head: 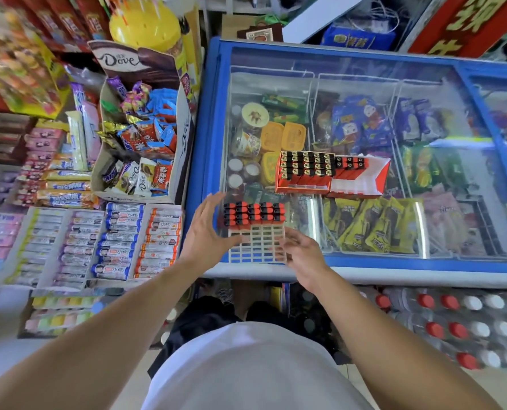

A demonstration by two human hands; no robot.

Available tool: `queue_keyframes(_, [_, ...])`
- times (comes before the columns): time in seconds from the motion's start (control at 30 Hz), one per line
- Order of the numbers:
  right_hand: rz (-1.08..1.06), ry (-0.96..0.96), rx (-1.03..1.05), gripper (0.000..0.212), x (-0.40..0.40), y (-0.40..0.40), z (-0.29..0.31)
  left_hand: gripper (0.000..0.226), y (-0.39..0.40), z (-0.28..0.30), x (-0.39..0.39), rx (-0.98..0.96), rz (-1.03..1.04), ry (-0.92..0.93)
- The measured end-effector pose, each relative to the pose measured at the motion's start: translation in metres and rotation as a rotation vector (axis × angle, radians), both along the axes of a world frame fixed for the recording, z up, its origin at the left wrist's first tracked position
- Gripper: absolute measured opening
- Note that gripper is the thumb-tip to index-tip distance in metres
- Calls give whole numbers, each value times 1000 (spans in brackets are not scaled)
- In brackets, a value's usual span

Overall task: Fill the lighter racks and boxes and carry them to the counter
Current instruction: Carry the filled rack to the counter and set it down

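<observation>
A white plastic lighter rack (258, 244) lies on the glass lid of the freezer near its front left corner. Its far rows hold red and black lighters (252, 214); the near cells stand bare. My left hand (207, 232) hovers at the rack's left side with fingers spread, the fingertips close to the lighters. My right hand (302, 255) is at the rack's near right corner, fingers loosely bent and blurred; whether they touch the rack is unclear. Farther back on the glass stands a red box (304, 173) full of black-topped lighters, with a second, mostly bare red-and-white box (361, 177) beside it.
The blue-framed chest freezer (213, 119) holds ice creams under glass. To the left, a Dove carton (139, 125) of sweets and trays of snack sticks (122, 241) crowd the shelf. Bottles with red and white caps (453, 321) stand below on the right.
</observation>
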State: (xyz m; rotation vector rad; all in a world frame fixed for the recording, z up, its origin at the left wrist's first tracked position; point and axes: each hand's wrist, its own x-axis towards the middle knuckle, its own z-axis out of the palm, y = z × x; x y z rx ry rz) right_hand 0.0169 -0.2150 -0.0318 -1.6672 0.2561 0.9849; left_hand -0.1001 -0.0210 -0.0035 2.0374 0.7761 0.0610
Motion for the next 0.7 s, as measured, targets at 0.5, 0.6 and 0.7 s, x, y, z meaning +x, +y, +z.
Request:
queue_keyframes(0.5, [182,18,94,30,-65,6,4,49,-28,33,-61,55,108,-70])
queue_keyframes(0.6, [212,33,92,30,-89,18,4,83,-22,30,-96,-64,214,-107])
queue_keyframes(0.7, [273,35,103,28,-116,36,2,76,-19,28,-140,-85,449,-186])
